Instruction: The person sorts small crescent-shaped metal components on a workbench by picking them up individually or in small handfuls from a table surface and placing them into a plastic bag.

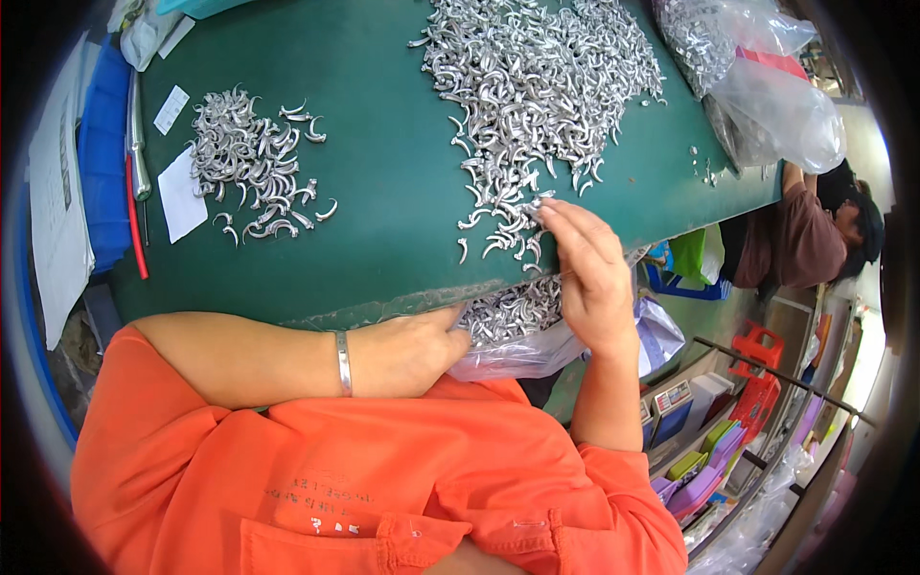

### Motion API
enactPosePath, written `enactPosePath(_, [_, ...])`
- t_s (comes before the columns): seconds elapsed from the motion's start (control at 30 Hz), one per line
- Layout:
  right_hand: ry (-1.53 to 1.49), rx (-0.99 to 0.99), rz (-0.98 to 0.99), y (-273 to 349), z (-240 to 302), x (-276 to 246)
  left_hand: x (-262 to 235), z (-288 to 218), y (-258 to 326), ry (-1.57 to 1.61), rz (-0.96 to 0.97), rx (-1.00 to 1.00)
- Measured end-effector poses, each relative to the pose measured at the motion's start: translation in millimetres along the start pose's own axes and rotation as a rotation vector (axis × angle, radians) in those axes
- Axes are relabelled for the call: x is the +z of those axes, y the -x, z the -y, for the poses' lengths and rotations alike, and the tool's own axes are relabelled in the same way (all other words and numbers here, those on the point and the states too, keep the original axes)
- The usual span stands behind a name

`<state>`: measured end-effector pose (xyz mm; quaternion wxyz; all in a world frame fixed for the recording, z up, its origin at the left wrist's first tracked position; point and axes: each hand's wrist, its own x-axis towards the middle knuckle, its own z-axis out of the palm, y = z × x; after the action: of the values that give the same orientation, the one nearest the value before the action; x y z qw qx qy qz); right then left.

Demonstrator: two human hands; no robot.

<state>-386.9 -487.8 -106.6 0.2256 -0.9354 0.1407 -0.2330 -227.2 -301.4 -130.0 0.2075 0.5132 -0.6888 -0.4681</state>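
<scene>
The right hand (586, 273) reaches onto the green table (393, 192), fingers loosely spread, tips touching curved silver metal pieces (537, 86) at the table's near edge. The left hand (412, 350) pinches a clear plastic bag (537, 331) below that edge — more pieces lie inside. White paper slips (180, 196) lie far left.

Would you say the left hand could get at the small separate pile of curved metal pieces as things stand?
Probably not without letting go: the left hand grips the clear bag at the table edge, though nothing blocks the way to the small pile.
</scene>
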Motion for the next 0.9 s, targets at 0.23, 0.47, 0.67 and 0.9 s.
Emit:
enactPosePath(0.23, [0.095,-0.100,-0.055,6.8,-5.1,-11.2,1.7,0.8,-0.5,-0.023,-0.013,0.020])
enactPosePath(0.47, [-0.051,0.246,-0.371,35.8,-16.7,-26.7,-2.0,-2.5,0.5,-0.038,-0.077,0.083])
enactPosePath(0.67, [0.039,0.278,-0.322,37.9,-12.3,-21.6,-2.4,-1.8,-0.7,-0.098,-0.111,0.136])
enactPosePath(0.9, [0.074,0.289,-0.171,37.2,-10.4,-20.2,-2.6,-2.7,-0.3,-0.107,-0.034,0.063])
